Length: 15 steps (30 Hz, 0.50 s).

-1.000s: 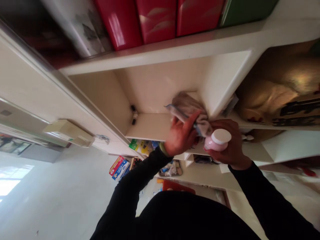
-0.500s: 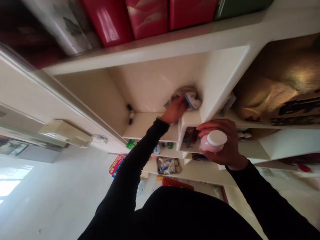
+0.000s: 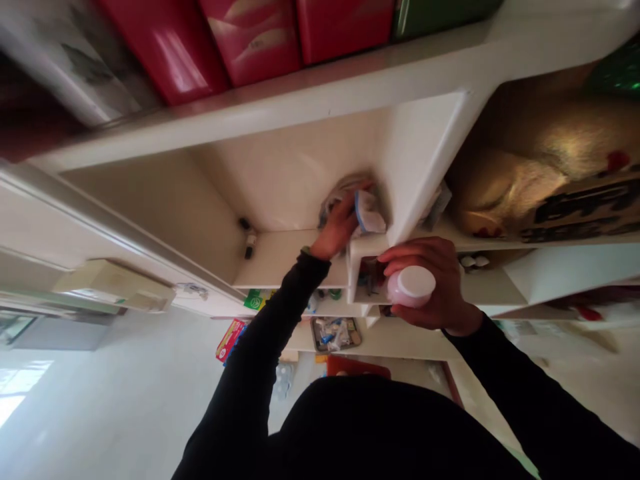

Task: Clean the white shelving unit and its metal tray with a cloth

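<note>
My left hand (image 3: 339, 225) reaches into a white shelf compartment (image 3: 295, 160), its fingers closed on a crumpled cloth (image 3: 369, 212). The cloth is pale with a blue edge and presses against the back, close to the right-hand wall. Outside the compartment, my right hand (image 3: 434, 280) grips a small pink bottle (image 3: 400, 293) with a wide white lid (image 3: 417, 281). The lid faces up toward me. A small black-and-white bottle (image 3: 250, 243) stands in the compartment's left corner.
Red boxes (image 3: 255, 40) line the shelf above. On the right, a neighbouring compartment holds a gold wrapped bundle (image 3: 540, 147). Lower down are a tray of small items (image 3: 336, 335), a red-and-yellow box (image 3: 230, 341) and an orange-red object (image 3: 357, 368). A cream box (image 3: 115, 285) juts out at left.
The whole scene has shifted left as my view turned. My left hand and the cloth stay near the same corner. The pink bottle is still in my right hand, its lid turned slightly.
</note>
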Available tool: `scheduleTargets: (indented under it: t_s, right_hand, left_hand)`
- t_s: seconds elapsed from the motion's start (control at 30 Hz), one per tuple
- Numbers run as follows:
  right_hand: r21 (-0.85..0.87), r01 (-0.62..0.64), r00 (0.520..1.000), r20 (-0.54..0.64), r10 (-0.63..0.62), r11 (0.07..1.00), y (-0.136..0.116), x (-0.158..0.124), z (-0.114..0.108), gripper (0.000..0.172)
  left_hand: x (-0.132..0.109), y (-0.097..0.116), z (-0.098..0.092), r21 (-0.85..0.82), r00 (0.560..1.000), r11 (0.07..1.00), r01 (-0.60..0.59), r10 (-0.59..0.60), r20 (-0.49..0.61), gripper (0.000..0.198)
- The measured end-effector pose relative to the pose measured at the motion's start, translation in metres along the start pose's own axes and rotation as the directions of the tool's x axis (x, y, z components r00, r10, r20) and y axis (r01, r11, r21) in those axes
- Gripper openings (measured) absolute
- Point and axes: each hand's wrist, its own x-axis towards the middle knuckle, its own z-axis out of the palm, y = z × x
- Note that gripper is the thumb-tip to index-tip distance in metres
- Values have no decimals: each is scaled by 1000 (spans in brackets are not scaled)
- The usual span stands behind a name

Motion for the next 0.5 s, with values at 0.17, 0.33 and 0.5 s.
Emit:
scheduleTargets:
  t_s: [0.17,0.33,0.5]
  right_hand:
    - [-44,-32,999,-12,32,999,3,-5,2,42]
    - [-38,-70,997,14,71,997,4,-6,3,43]
    - [-19,-41,999,-18,41,999,0,-2,2,39]
  left_hand:
    - [-54,37,13,65,999,997,33,-31,-26,52]
    - [-69,54,11,121,1000,993,14,-16,16,58]
    - [-35,27,2,113,999,994,1,-6,43,58]
